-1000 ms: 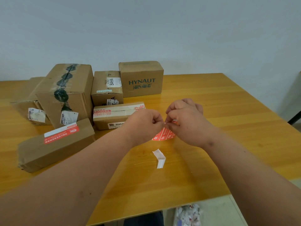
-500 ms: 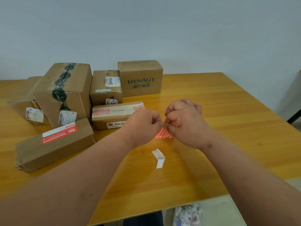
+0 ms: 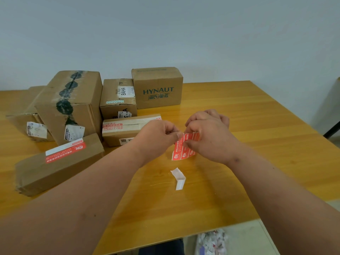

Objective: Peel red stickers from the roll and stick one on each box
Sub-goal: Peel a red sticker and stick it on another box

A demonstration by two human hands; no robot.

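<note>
Both hands pinch a red sticker strip above the table.

The left hand (image 3: 156, 138) and right hand (image 3: 211, 137) each keep a narrow pinching grip on the red sticker strip (image 3: 184, 147), whose white print is too small to read. One box (image 3: 157, 88) reads "HYNAUT"; another (image 3: 118, 97) shows "BAHA". A flat box (image 3: 58, 162) carries a red sticker (image 3: 65, 152). A white scrap (image 3: 178, 178), perhaps backing paper, lies on the table (image 3: 239, 116).

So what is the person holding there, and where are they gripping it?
A strip of red stickers, pinched at its upper end: the left hand holds the top left corner, the right hand pinches its right side. The lower end hangs free.
</note>
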